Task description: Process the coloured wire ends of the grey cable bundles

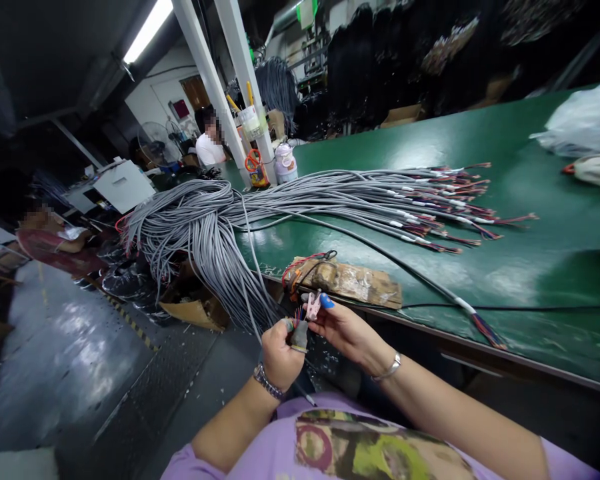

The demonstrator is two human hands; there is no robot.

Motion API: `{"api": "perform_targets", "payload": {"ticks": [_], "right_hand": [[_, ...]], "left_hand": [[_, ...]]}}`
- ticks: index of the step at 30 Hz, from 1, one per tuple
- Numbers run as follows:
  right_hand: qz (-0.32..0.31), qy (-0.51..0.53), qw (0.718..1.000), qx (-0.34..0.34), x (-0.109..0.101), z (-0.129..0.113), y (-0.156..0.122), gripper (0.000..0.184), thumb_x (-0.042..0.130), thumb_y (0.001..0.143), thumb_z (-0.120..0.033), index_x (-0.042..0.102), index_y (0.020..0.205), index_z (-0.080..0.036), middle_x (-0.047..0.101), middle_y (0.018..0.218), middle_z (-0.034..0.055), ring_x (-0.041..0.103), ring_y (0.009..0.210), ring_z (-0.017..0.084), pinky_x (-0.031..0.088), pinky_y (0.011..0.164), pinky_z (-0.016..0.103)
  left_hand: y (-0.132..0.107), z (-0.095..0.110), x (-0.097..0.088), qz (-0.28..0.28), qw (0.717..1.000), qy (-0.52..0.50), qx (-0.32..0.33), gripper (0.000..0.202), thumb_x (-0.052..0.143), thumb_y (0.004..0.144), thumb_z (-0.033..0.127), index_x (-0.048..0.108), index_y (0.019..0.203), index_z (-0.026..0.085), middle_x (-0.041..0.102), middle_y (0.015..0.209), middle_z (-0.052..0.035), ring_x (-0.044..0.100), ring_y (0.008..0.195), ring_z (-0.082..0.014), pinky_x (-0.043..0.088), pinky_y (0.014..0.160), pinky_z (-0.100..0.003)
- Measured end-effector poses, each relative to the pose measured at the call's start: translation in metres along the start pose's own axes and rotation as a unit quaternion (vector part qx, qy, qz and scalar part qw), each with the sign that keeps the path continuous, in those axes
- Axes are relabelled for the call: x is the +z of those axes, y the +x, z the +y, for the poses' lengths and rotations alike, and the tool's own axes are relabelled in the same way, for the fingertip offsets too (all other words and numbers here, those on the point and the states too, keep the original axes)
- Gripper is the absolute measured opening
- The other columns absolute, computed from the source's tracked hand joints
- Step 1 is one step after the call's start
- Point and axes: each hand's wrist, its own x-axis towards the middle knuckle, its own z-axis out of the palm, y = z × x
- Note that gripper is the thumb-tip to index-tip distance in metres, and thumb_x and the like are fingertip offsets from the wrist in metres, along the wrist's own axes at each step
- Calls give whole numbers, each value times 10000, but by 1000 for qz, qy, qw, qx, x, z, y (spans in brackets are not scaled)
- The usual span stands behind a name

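My left hand is closed round the end of a grey cable, with thin coloured wires fanning out above the fingers. Worn grey coverings wrap some of its fingertips. Close beside it, my right hand pinches a small pale pink plastic piece; a blue cover sits on one fingertip. The piece is right by the wire ends, but I cannot tell whether they touch. Just beyond both hands, a wooden block with red and black leads lies at the bench edge.
A big bundle of grey cables drapes across the green bench and over its edge. One single cable lies apart. A purple bottle stands by the post. Plastic bags are at the right. Two people sit farther back.
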Motion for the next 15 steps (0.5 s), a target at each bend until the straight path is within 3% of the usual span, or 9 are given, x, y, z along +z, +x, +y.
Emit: {"api": "perform_targets", "payload": {"ticks": [10, 15], "right_hand": [[-16, 9, 1000, 10, -2, 2, -1, 262, 660, 777, -443, 667, 846, -190, 690, 778, 18, 614, 705, 131, 484, 674, 259], [-24, 11, 998, 55, -1, -3, -3, 319, 576, 820, -506, 637, 787, -195, 674, 763, 21, 602, 658, 122, 487, 613, 240]], "left_hand": [[-2, -2, 1, -7, 994, 69, 88, 88, 556, 768, 182, 633, 729, 165, 606, 568, -16, 533, 496, -127, 414, 515, -221], [-6, 0, -6, -6, 996, 63, 67, 104, 561, 791, 205, 611, 706, 171, 608, 563, -7, 559, 517, -126, 431, 515, -213]]}}
